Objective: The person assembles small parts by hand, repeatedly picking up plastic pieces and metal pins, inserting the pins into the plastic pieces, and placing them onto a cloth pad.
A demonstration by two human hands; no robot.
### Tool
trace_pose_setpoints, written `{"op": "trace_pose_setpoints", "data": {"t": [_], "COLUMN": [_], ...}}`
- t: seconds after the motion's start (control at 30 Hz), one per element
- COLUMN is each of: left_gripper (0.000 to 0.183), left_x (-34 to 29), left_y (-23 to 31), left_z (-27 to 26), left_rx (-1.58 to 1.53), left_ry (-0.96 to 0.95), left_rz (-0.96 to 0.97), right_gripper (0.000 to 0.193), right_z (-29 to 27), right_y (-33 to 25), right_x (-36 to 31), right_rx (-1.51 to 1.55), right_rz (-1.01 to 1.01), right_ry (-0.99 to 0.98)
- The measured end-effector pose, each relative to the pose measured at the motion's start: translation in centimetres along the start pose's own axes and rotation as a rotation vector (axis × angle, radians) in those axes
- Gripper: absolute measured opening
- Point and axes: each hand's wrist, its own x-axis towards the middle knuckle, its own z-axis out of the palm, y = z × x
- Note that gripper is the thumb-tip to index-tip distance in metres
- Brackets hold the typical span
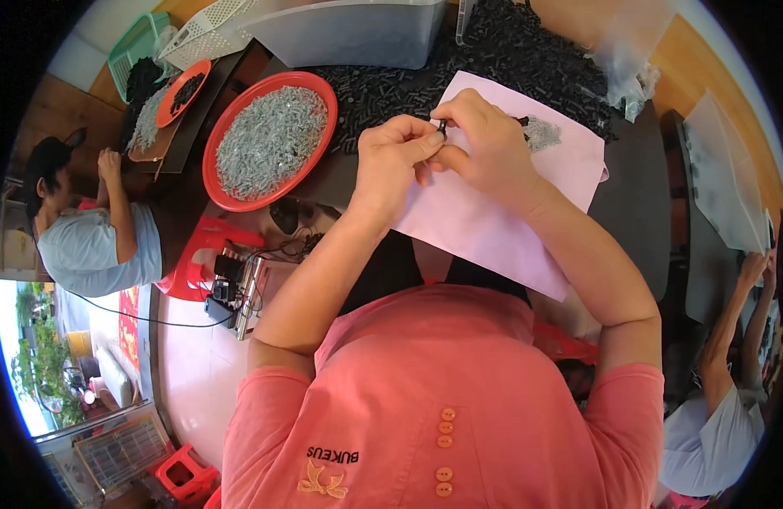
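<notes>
My left hand [390,161] and my right hand [486,142] meet over a pink sheet [485,229] on the dark table. Between their fingertips is a small black plastic piece [443,126], pinched from both sides. Its exact shape is partly covered by my fingers. Just beyond my right hand, a little heap of small clear pieces [544,134] lies on the sheet. To the left of my hands stands a round red tray [247,204] full of small clear plastic pieces [268,140].
Many loose black pieces [527,64] cover the table's far side. A translucent bin [349,38] stands at the back, with a clear plastic bag [629,76] at right. One person [98,229] works at left, another person's arms [731,314] show at right. A red stool [196,263] stands left.
</notes>
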Motion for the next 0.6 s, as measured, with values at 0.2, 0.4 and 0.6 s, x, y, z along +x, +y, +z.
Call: {"op": "trace_pose_setpoints", "data": {"t": [0.2,0.4,0.6], "left_gripper": [0.01,0.009,0.01], "left_x": [0.0,-0.2,-0.7], "left_y": [-0.6,-0.2,-1.1], "left_z": [0.4,1.1,1.8], "left_rx": [-0.071,-0.096,-0.105], "left_ry": [-0.008,-0.012,0.007], "left_rz": [-0.006,0.044,0.086], "right_gripper": [0.036,0.026,0.024], "right_z": [0.0,-0.4,-0.9], "right_y": [0.5,-0.1,-0.6], "right_x": [-0.2,0.3,-0.4], "right_rx": [-0.035,-0.198,-0.283], "right_rz": [-0.01,-0.264,-0.34], "right_ry": [0.044,0.134,0.093]}}
